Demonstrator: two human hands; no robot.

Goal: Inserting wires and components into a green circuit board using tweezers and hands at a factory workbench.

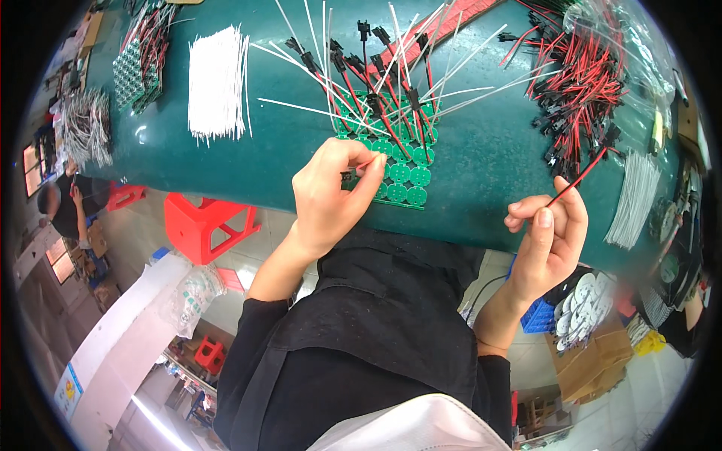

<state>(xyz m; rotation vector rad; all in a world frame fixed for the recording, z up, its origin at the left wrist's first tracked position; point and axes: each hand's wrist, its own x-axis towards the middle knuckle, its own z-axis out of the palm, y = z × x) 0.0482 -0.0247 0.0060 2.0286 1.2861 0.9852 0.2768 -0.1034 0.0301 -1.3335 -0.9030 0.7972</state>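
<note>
Nearest the camera is a pale fabric edge (421, 428) at the bottom of the head view, with your black apron (376, 316) beyond it. Past that, a panel of round green circuit boards (398, 174) lies on the green tabletop (481, 188), its near edge close to you. Your left hand (331, 192) is much the nearer one: its fingertips pinch together at the panel's left side, with a bit of red wire and a small black connector (346, 177) showing between the fingers. You cannot tell there whether the wire touches a board.

Your right hand (547, 240) is well apart, to the right of the panel, its grip closed between thumb and fingers on a red-and-black lead (580, 178). That lead's long axis slants from the thumb up and rightward to the pile of red-and-black leads (579, 98); whether its far end touches the pile is unclear. From this grip, the panel lies leftward and a little farther from your body. White wires (470, 69) fan out over the panel's far half.
</note>
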